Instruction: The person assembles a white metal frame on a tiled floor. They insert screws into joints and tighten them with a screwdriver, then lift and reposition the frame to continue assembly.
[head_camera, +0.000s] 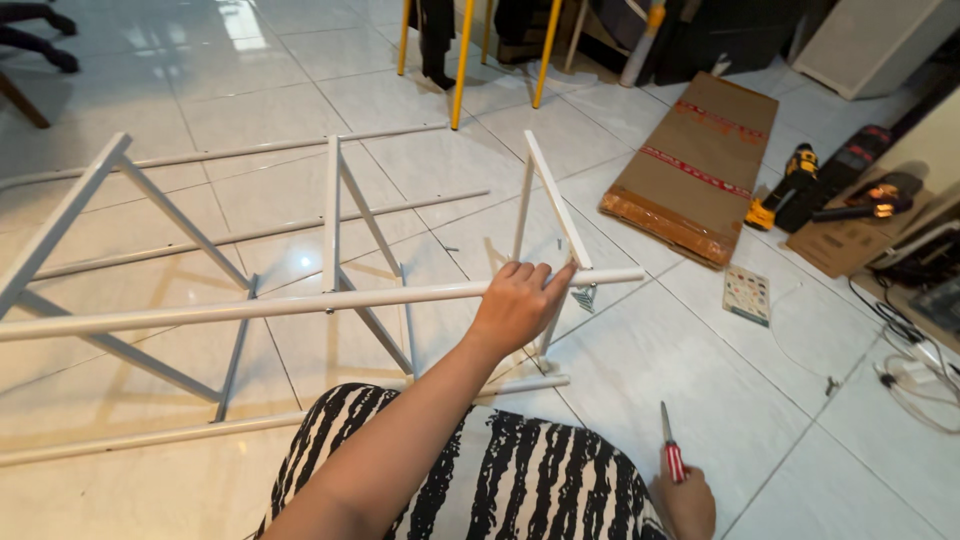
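Nearest the camera, the right hand (688, 500) sits low at the bottom edge, fingers curled around the red-and-white handle of a screwdriver (669, 446) whose thin shaft points up and away over the pale floor tiles (700, 380). Just left of it lies black-and-white striped fabric (520, 480) across the person's lap. The arm crossing this fabric ends in the left hand (518, 305), whose fingers are wrapped over the long horizontal tube (300, 303) of a white metal rack frame (330, 230), gripping close to the tube's right end. The frame lies on its side on the floor, its triangular end braces standing up and its other rails stretching left beyond the picture's edge. A small hatched piece (585, 297) hangs just right of the gripping fingers; what it is cannot be told. Farther right on the tiles lies a small printed card (747, 294), then a flat cardboard box (695, 165) with red tape, and beside it a yellow-and-black power drill (782, 187). At the far top stand yellow poles (462, 60).
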